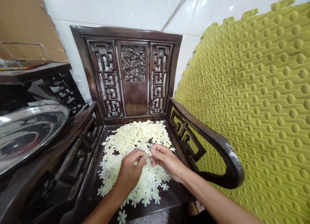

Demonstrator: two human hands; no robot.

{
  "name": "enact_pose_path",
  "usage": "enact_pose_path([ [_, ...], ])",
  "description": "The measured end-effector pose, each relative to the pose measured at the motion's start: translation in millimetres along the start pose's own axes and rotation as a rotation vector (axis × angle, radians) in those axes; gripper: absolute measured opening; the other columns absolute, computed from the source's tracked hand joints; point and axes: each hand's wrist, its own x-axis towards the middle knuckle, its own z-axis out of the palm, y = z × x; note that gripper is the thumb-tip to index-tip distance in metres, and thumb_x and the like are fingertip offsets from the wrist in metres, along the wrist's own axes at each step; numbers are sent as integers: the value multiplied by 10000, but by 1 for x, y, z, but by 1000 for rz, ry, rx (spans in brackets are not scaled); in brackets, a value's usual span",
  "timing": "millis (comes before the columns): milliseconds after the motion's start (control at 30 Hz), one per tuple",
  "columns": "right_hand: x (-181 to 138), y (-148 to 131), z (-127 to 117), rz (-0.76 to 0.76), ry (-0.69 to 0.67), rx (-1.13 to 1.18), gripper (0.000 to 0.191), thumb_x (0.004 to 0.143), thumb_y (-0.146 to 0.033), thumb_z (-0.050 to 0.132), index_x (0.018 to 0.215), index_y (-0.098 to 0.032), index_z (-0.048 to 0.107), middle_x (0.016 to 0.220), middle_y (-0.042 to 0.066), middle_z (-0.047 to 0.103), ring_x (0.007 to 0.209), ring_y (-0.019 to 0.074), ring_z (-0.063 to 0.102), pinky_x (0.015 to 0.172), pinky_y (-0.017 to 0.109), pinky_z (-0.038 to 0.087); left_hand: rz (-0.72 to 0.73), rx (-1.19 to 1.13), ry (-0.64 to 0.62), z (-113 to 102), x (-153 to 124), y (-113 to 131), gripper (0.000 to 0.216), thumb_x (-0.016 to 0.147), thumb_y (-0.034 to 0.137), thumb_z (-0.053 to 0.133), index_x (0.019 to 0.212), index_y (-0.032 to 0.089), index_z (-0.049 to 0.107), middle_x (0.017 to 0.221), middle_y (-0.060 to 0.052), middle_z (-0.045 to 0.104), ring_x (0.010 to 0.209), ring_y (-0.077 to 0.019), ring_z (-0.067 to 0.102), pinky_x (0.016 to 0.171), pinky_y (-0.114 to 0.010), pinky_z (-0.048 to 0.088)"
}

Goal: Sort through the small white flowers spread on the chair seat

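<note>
A thick layer of small white and pale yellow flowers covers the seat of a dark carved wooden chair. Above the middle of this pile my left hand and my right hand come together, fingertips almost touching. Between them is a small pale flower piece, pinched by the left thumb and forefinger. The right fingers are curled closed beside it; whatever they may hold is hidden. One loose flower lies at the seat's front left edge.
At the left, a round shiny metal tray rests by the chair's arm. A dark side table stands behind it, near brown cardboard. On the right leans a yellow-green bumpy foam mat. The right armrest curves forward.
</note>
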Motion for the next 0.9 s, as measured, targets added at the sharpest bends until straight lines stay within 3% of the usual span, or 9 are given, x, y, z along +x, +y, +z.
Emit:
enact_pose_path([
  [133,-3,-1,5,-108,-6,-115,381,806,-529,686,812,-177,539,689,-23,566,617,120,514,625,252,405,-59,-92,-9,4,-1,4,206,854,223,597,660,192,662,693,-30,645,684,-178,600,660,-263,457],
  [233,-7,2,8,-210,41,-333,364,908,-531,553,802,-184,525,653,-36,510,610,119,458,601,244,366,-188,-245,-47,9,-3,6,182,857,253,607,702,180,670,697,-34,671,680,-175,621,660,-263,478],
  [367,-11,8,10,-203,59,-470,399,993,-506,384,753,-196,462,651,-38,468,625,124,429,600,245,348,-332,-381,-87,13,-5,6,212,849,312,631,701,163,653,628,-26,674,606,-157,608,622,-259,475],
  [500,-9,11,8,-252,119,-575,427,999,-499,368,696,-199,391,633,-49,383,605,113,393,578,238,315,-346,-395,-102,15,-7,4,225,836,338,656,703,158,641,594,-13,652,587,-145,592,611,-253,451],
  [633,-6,14,6,-294,140,-644,467,1005,-492,339,661,-188,421,603,-40,399,586,114,399,575,248,308,-357,-397,-123,15,-8,3,270,848,377,641,690,159,631,582,-20,646,579,-147,584,607,-257,441],
  [900,-4,20,3,-262,187,-600,525,990,-542,332,600,-192,359,568,-43,339,550,105,350,544,246,286,-360,-399,-124,19,-8,-2,259,822,392,668,687,173,635,563,-5,627,571,-149,584,592,-244,435],
])
